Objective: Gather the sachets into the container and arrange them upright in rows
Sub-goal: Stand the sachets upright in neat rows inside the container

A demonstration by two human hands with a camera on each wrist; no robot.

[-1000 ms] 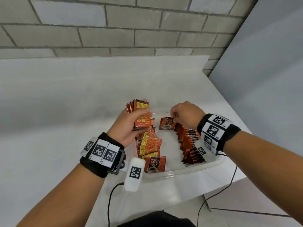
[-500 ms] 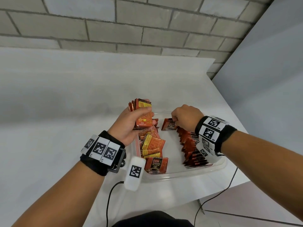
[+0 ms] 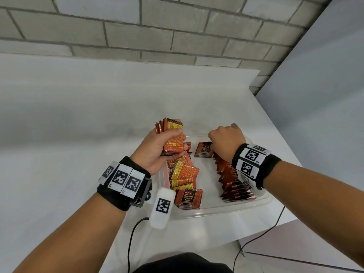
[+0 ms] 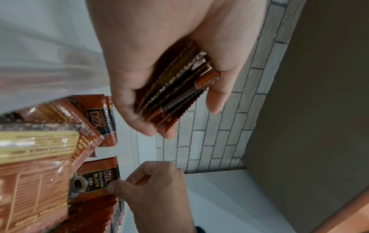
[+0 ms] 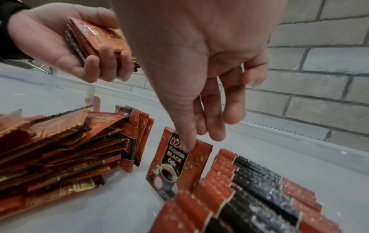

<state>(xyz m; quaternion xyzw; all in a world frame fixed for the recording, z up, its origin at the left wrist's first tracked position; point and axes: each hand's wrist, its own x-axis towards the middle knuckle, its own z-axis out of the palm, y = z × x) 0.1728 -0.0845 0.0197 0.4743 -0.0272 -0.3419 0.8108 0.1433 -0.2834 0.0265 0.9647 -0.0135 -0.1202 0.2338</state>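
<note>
A clear plastic container (image 3: 226,212) sits at the white table's near right corner. My left hand (image 3: 180,140) grips a stack of red-orange sachets (image 3: 173,134) above the container's left far corner; the stack (image 4: 179,88) shows edge-on in the left wrist view. My right hand (image 3: 214,142) pinches a single D2X sachet (image 3: 202,149) (image 5: 179,162), standing upright at the far end of an upright row (image 3: 230,180) (image 5: 249,189) along the right side. A loose pile of sachets (image 3: 183,174) (image 5: 60,149) lies on the container's left side.
The table (image 3: 78,134) stretches left and back to a grey brick wall (image 3: 137,32). Its right edge (image 3: 279,134) drops off beside the container. Two black cables (image 3: 134,243) hang at the near edge. Bare container floor (image 3: 208,174) separates pile and row.
The head view has tilted, so everything sits slightly lower in frame. Both hands keep their grips; the right hand with its sachet has barely shifted at the row's far end.
</note>
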